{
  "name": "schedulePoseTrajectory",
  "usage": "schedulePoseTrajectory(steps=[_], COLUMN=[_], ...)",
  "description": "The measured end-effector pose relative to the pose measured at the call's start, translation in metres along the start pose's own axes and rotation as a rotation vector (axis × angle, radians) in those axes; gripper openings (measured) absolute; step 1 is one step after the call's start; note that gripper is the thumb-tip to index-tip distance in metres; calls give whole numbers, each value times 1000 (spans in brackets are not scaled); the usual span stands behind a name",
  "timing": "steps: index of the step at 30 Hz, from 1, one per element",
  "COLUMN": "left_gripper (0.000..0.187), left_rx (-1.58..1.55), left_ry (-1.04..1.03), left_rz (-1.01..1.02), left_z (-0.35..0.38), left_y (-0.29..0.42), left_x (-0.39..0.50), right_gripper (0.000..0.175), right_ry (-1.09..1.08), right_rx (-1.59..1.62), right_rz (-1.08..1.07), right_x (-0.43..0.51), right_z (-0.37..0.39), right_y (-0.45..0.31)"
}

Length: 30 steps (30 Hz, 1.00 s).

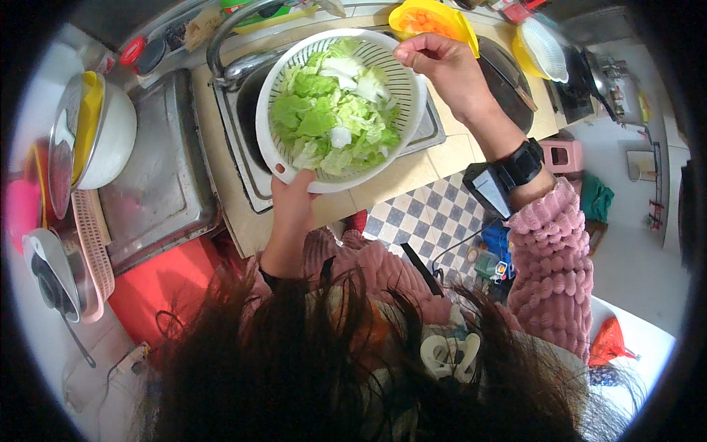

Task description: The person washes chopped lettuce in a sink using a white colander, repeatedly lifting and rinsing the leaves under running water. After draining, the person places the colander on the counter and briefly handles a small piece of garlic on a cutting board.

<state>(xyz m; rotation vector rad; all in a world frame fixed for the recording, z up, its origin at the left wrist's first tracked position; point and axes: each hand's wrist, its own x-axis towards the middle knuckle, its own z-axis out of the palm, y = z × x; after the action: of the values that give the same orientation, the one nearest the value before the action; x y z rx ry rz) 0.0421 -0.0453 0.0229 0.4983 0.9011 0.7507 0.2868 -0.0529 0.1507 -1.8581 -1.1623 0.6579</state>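
Observation:
A round white plastic colander [411, 119] filled with torn green cabbage or lettuce leaves [337, 110] is held over the metal sink [243, 149]. My left hand [293, 201] grips its near left rim beside an oval hole. My right hand [436, 63] is at its far right rim, thumb and fingers curled close together; whether it grips the rim cannot be told. Just beyond that hand stands a yellow basket [469, 34] with cut orange pieces [425, 25]. The curved faucet [215, 50] rises at the sink's left.
A knife [516, 88] lies on a dark round board [497, 66] to the right, with a yellow and white basket [544, 52] behind it. At the left are a metal tray [157, 160], a white bowl [113, 132] and a pink basket [91, 248].

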Motion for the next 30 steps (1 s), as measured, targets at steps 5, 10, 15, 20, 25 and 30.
schedulePoseTrajectory(steps=[5,10,15,20,25,30], left_gripper=[46,45,47,49,47,41], left_rx=[80,78,136,142,264,93], left_ry=[66,130,186,247,175,142], left_rz=[8,16,58,88,128,14], left_z=[-6,-21,-37,-49,-68,-75], left_y=[-10,-13,-9,-11,-7,-2], left_x=[14,28,37,36,42,43], right_gripper=[11,10,8,8,22,33], right_ry=[69,157,298,405,538,545], right_rx=[94,168,226,176,-75,-136], right_rz=[6,83,237,475,621,797], right_x=[-22,-47,-92,-151,-203,-230], right_z=[-39,-72,-106,-113,-78,-51], right_y=[6,32,82,180,284,338])
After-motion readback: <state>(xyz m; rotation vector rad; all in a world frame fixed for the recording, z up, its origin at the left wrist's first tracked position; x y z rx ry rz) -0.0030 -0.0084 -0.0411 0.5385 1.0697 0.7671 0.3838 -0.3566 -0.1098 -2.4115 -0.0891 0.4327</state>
